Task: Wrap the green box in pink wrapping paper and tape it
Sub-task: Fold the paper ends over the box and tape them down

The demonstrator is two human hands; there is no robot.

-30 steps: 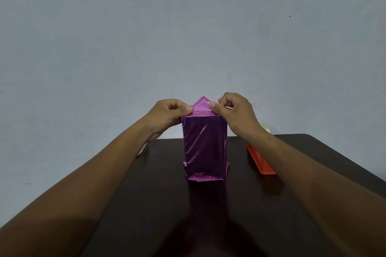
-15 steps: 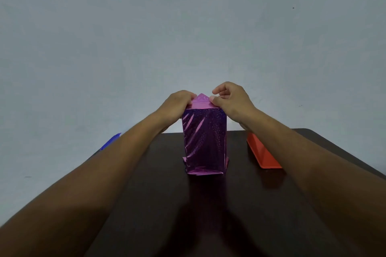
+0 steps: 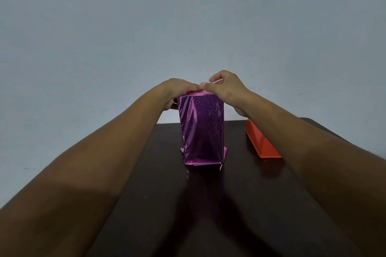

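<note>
An orange tray (image 3: 262, 143) lies right of centre on the dark table (image 3: 229, 204), partly hidden by the right forearm. The wrapped box (image 3: 201, 129) stands upright at centre. Left hand (image 3: 177, 91) and right hand (image 3: 226, 89), fingers curled, press the pink paper's top fold flat.

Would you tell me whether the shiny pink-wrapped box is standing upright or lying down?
Upright: the shiny pink-wrapped box stands on end on the dark table.
</note>
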